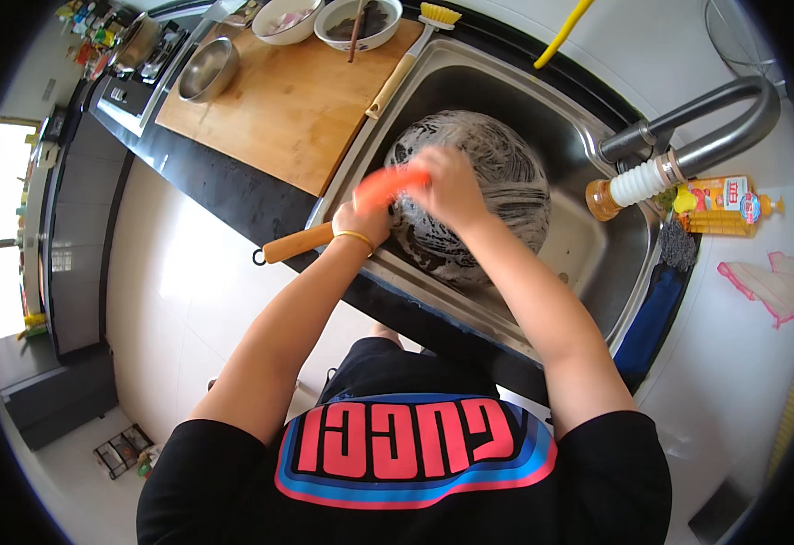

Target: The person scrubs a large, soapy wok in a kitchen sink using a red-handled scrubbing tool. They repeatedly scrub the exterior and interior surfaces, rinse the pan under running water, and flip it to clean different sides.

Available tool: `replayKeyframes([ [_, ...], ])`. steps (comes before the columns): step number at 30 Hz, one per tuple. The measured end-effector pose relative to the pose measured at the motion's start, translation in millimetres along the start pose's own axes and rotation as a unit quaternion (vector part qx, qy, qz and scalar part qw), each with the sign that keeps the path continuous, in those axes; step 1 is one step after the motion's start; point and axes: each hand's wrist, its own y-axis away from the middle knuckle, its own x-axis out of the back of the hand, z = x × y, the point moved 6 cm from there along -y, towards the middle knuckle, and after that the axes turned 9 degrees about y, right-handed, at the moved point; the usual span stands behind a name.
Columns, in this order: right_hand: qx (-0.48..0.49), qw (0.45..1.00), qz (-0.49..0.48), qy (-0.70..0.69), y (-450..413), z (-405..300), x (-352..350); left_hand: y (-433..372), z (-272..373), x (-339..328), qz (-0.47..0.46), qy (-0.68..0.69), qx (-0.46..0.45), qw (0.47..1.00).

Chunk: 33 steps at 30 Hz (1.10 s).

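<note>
A round pan [506, 177], likely a wok, lies in the stainless steel sink [580, 238], its dark surface streaked with white foam. I cannot tell whether its inner or outer side faces up. Its wooden handle [298, 243] juts over the sink's front left edge, with a ring at the end. My left hand [368, 221] grips the handle close to the pan. My right hand [448, 184] holds an orange-red sponge or cloth [390, 185], blurred, just above my left hand at the pan's left rim. The sponge partly covers my left fingers.
Left of the sink lies a wooden cutting board [288, 116] with a metal bowl [209, 70] and two white bowls, one [358, 26] holding chopsticks. A yellow-bristled brush [403, 68] rests along the sink edge. The faucet [710, 129] reaches in from the right, near a detergent bottle [723, 204].
</note>
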Motion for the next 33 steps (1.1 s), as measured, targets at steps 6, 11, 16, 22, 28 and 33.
replayKeyframes([
  [6, 0.145, 0.984, -0.103, -0.028, 127.2, -11.1, 61.7, 3.8, 5.1, 5.6, -0.003, -0.016, 0.009, 1.0],
  [11, -0.069, 0.996, -0.014, -0.049, 163.9, 42.4, 80.3, 4.9, 2.7, 5.9, -0.002, -0.01, 0.01, 1.0],
  [16, -0.407, 0.879, 0.16, -0.189, 173.4, 86.8, 53.6, 5.2, 4.0, 6.8, 0.001, -0.015, 0.006, 1.0],
  [22, -0.152, 0.982, 0.107, -0.026, 113.2, 19.5, 64.6, 6.6, 3.6, 9.3, 0.006, -0.02, 0.014, 1.0],
  [28, -0.437, 0.872, 0.176, -0.134, 149.7, 164.2, 53.7, 5.1, 6.8, 7.6, 0.009, -0.025, 0.013, 1.0],
  [33, -0.508, 0.619, 0.404, -0.442, 182.3, 192.9, 54.6, 3.8, 5.3, 7.8, 0.007, -0.032, 0.017, 0.999],
])
